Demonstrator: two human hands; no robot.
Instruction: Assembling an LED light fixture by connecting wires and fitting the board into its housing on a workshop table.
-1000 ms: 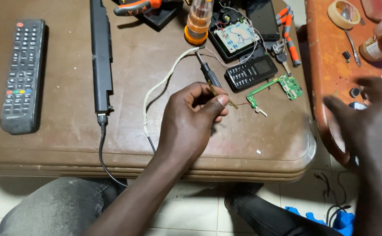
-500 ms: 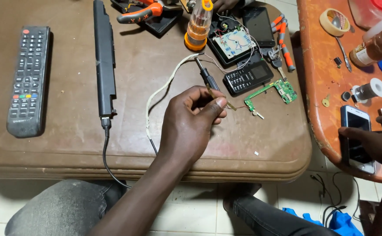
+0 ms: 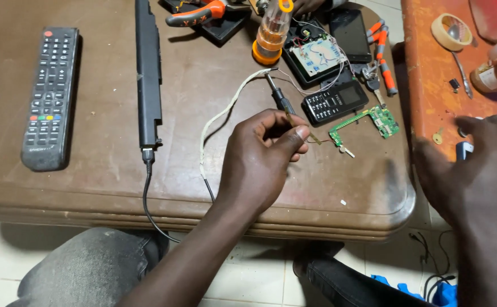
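Right hand (image 3: 476, 165) now spread over phone, left hand (image 3: 260, 159) fingers pinching soldering iron (image 3: 282, 105)

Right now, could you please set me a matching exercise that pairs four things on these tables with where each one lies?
Things:
1. remote control
2. soldering iron
3. green circuit board
4. roll of tape

Places:
A. on the orange table, near its far edge
B. held in the left hand, tip towards the small board
C. at the left end of the brown table
D. just right of the iron's tip, below the small black phone

Pairs: 1-C, 2-B, 3-D, 4-A
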